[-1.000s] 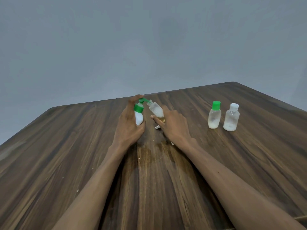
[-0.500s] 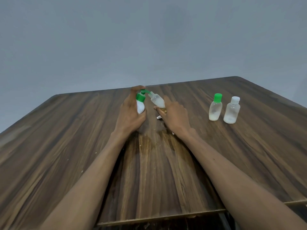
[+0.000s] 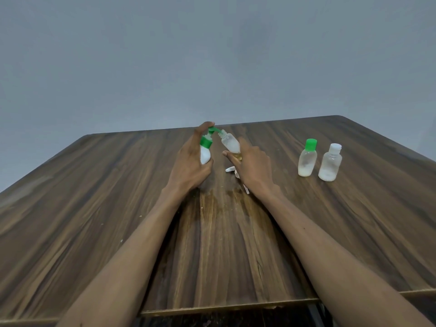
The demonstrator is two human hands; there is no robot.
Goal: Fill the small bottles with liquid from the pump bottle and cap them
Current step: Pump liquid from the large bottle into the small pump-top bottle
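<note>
My left hand (image 3: 188,161) grips the white pump bottle (image 3: 205,152) with a green collar, and a finger lies on top of its green pump head. The green spout points right into the open neck of a small clear bottle (image 3: 230,143). That bottle is tilted to the left, uncapped, and my right hand (image 3: 252,168) holds it round its lower part. Two more small bottles stand upright at the right: one with a green cap (image 3: 307,158), one with a white cap (image 3: 330,162). Both have a little white liquid at the bottom.
A small white object (image 3: 230,169), perhaps a loose cap, lies on the wooden table (image 3: 94,197) just under my right hand. A pale stain marks the wood near my wrists. The table's near edge (image 3: 224,306) runs below my forearms; a grey wall stands behind.
The view has tilted upward, so hands and bottles sit lower in frame. The pump bottle now stands more upright and its green collar shows clear of my fingers; both grips are unchanged.
</note>
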